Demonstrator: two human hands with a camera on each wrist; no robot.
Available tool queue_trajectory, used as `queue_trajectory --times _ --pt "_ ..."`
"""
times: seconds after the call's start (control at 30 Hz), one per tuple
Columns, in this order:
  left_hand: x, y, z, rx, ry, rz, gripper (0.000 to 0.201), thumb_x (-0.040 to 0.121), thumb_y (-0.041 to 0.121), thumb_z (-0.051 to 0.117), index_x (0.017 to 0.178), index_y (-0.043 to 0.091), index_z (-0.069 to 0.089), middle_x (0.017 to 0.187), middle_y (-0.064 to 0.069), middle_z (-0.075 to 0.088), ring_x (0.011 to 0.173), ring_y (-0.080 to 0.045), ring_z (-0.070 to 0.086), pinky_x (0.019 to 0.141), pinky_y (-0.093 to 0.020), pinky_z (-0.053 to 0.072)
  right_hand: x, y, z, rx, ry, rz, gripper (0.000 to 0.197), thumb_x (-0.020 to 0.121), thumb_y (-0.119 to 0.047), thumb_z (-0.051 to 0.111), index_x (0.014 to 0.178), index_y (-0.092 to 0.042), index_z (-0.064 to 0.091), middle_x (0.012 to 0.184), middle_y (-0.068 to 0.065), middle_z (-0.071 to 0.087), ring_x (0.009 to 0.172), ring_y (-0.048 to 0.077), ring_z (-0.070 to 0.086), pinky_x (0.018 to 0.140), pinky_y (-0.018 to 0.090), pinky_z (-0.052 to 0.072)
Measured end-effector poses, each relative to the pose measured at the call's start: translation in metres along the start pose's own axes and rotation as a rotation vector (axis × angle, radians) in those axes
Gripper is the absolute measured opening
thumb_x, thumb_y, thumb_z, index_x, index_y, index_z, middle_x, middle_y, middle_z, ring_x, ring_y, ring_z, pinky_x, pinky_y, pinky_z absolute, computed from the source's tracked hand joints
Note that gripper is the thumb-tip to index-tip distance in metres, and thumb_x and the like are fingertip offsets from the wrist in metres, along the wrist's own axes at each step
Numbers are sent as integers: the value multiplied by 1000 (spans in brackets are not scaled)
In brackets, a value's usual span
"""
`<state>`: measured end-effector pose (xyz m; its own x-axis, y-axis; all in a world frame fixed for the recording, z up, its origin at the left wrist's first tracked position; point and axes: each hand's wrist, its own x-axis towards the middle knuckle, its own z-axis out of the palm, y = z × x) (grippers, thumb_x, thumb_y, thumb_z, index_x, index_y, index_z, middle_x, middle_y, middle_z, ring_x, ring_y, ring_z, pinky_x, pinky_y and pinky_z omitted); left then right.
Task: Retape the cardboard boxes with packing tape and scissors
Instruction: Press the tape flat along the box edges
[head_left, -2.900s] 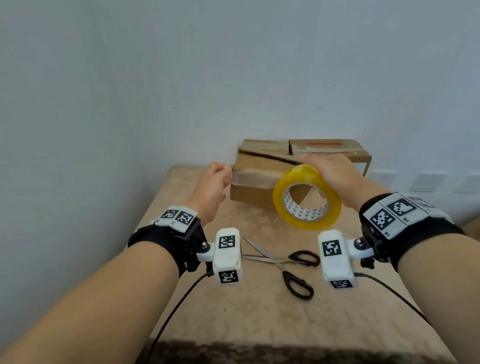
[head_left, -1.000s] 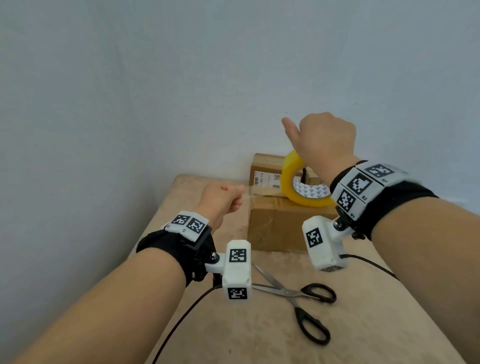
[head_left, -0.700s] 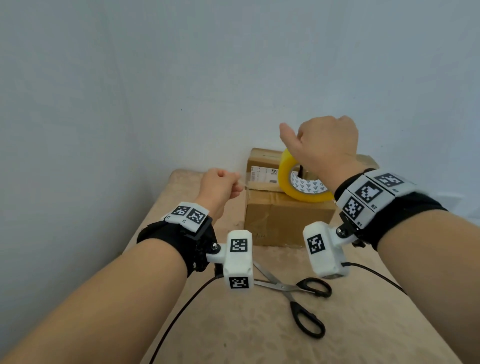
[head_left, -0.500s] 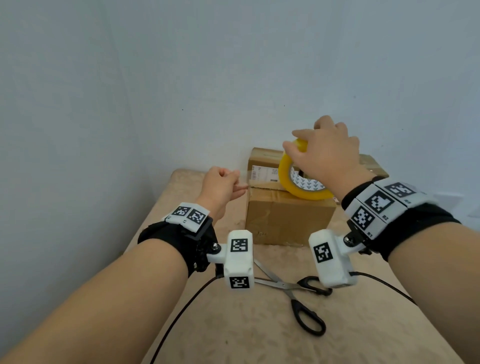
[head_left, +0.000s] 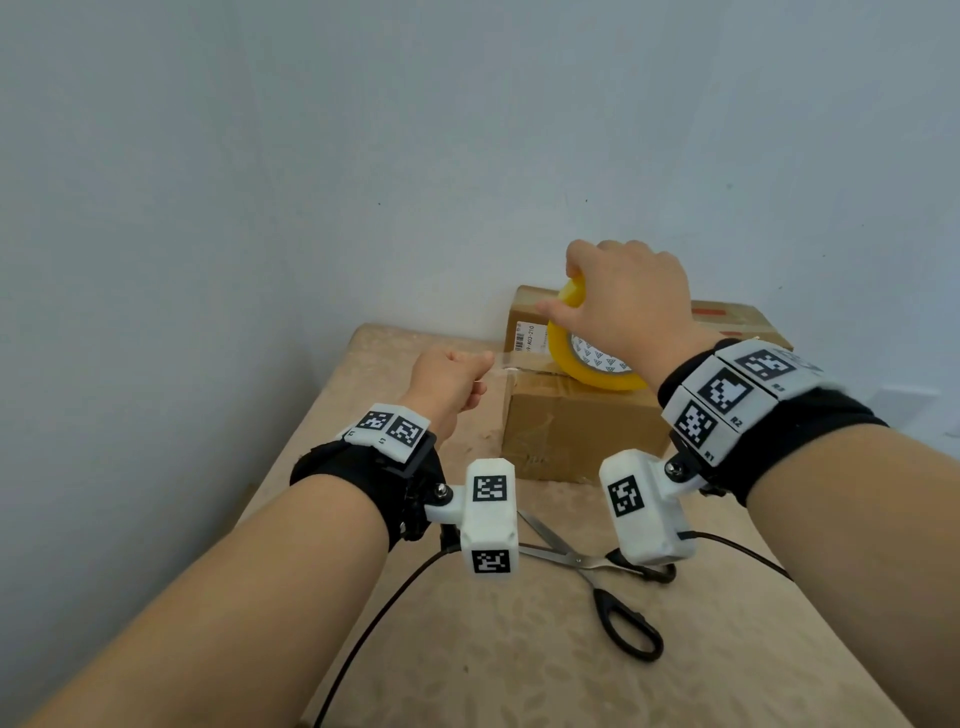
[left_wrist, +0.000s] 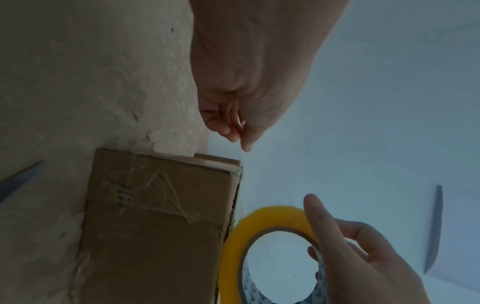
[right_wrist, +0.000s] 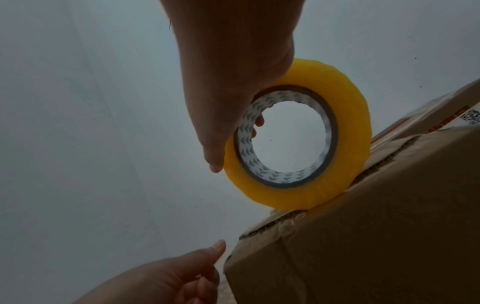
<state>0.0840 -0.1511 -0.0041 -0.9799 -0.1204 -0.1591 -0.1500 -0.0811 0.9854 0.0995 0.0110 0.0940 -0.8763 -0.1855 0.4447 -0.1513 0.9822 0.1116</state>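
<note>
A brown cardboard box (head_left: 576, 431) stands at the back of the table, close to the wall. My right hand (head_left: 631, 301) grips a yellow roll of packing tape (head_left: 587, 371) on edge on the box top (right_wrist: 389, 226), fingers through its core (right_wrist: 257, 123). Just left of the box's top left corner my left hand (head_left: 449, 379) pinches the free end of a clear tape strip (head_left: 511, 361) that runs to the roll. The pinch (left_wrist: 240, 131) and the roll (left_wrist: 259, 220) show in the left wrist view. Black-handled scissors (head_left: 613, 587) lie open on the table before the box.
A second cardboard box (head_left: 737, 322) with red print sits behind the first against the pale wall. The beige patterned table (head_left: 493, 649) ends at the left wall side; camera cables (head_left: 374, 623) trail over its near part.
My right hand has come down from above, setting the roll on the box top. The left hand has kept its pinch on the tape end beside the box corner.
</note>
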Motion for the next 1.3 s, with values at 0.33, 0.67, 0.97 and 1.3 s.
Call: queue_trajectory --times 0.33,0.67,0.97,1.3 --pt "-5 -15 18 185 -41 -131 27 94 29 57 76 9 52 73 -4 51 57 -13 51 52 -24 42 -5 4 1 54 11 22 49 89 -61 48 110 -18 56 100 4 62 96 27 54 75 36 34" --pt "-1 -5 14 440 38 30 30 94 16 56 120 3 51 124 -15 55 102 -23 56 82 -28 47 -9 8 -4 142 -1 52 41 94 -52 45 116 -18 56 103 3 63 101 27 55 81 38 38" --pt "-25 10 8 497 -559 -84 71 91 67 25 143 21 37 148 4 39 135 -17 37 109 -34 32 -8 28 -8 500 18 190 60 91 -50 57 136 -12 49 148 8 40 137 22 38 109 37 33" --pt "4 0 36 1255 -488 557 92 84 61 54 150 11 14 152 -11 27 139 -26 28 113 -43 27 -7 35 2 563 -54 377 56 82 -69 53 81 -14 47 77 -2 46 81 21 47 62 29 33"
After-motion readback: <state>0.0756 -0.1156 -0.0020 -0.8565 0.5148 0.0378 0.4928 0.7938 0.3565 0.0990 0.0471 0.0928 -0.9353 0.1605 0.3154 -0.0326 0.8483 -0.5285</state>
